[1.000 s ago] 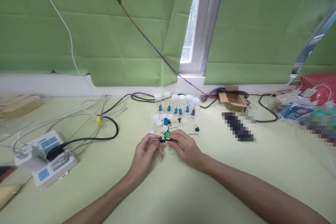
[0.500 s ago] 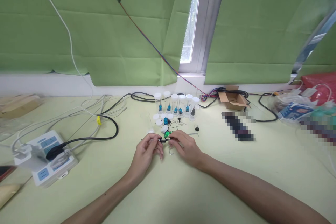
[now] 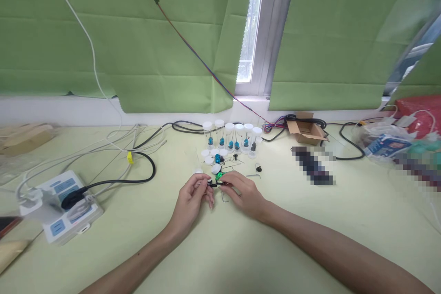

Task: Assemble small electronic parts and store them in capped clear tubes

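Between my two hands is a small black part (image 3: 214, 184), its exact kind too small to make out. My left hand (image 3: 193, 191) pinches its left end between thumb and fingers. At the other end, the closed fingertips of my right hand (image 3: 243, 191) grip a thin dark piece that meets it. Just behind the fingers lies a bright green part (image 3: 219, 176), partly hidden by my right hand. An L-shaped hex key (image 3: 225, 199) lies on the table below my right fingers. White caps (image 3: 216, 169) and a blue part (image 3: 217, 159) sit beyond my hands.
Several clear tubes with white lids (image 3: 229, 138) stand in a row at the back, blue parts inside most. A power strip (image 3: 70, 206) with plugs and cables lies at left. An open cardboard box (image 3: 306, 132) and a pixelated dark object (image 3: 313, 165) lie at right.
My right fingertips have shifted very slightly at the black part. Both hands otherwise keep nearly the same place and grip.
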`<state>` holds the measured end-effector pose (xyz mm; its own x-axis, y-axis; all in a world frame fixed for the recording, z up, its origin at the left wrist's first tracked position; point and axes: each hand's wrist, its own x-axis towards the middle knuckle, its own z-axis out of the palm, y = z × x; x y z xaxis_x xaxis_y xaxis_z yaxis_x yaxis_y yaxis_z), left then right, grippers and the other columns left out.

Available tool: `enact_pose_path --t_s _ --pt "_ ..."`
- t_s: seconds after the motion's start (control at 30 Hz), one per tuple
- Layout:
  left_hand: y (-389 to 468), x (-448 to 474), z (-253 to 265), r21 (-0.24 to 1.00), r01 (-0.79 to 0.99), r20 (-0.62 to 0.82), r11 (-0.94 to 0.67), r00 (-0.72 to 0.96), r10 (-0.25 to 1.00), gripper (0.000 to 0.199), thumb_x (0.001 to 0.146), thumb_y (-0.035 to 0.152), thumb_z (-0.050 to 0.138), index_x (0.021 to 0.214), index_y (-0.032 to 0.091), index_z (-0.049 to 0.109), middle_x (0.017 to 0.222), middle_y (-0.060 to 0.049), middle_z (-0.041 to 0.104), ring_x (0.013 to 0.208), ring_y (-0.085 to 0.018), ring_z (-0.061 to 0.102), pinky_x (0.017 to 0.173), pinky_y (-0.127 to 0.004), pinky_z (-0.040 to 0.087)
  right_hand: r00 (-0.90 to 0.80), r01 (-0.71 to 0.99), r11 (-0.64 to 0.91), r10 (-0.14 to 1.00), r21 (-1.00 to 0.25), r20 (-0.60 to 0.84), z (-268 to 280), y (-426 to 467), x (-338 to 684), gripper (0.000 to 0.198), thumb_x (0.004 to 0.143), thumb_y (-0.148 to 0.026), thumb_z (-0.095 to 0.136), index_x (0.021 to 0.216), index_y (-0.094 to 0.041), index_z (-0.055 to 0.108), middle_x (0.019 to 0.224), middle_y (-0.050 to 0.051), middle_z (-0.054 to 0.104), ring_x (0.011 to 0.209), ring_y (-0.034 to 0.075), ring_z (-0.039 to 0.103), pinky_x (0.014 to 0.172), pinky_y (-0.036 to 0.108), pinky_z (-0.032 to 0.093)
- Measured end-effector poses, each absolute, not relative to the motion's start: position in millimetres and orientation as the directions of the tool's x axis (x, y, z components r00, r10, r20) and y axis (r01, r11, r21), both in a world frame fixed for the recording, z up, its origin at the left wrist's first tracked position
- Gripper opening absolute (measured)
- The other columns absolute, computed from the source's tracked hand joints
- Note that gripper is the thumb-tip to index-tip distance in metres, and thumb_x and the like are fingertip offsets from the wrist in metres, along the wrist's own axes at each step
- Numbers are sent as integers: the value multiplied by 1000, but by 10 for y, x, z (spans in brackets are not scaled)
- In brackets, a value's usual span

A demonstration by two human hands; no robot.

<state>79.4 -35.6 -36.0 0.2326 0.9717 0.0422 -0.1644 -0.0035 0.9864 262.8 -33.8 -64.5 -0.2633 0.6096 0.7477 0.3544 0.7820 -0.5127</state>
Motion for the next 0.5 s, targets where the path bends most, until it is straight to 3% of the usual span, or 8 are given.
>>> enact_pose_path --t_s 0.2,0.5 --pt "-342 793 -377 984 -180 47 -5 229 972 27 87 41 64 99 19 56 67 1 61 55 -15 58 51 -28 51 -305 305 777 627 -551 716 -644 -347 2642 28 94 -14 56 122 -21 56 114 12 57 95 20 63 81 34 61" --pt "-339 777 -400 984 -175 56 -14 234 971 26 88 41 64 100 19 55 66 2 61 54 -14 58 51 -28 50 -301 309 768 639 -561 708 -657 -343 2641 26 96 -14 53 121 -21 54 107 11 58 96 20 60 79 33 60"
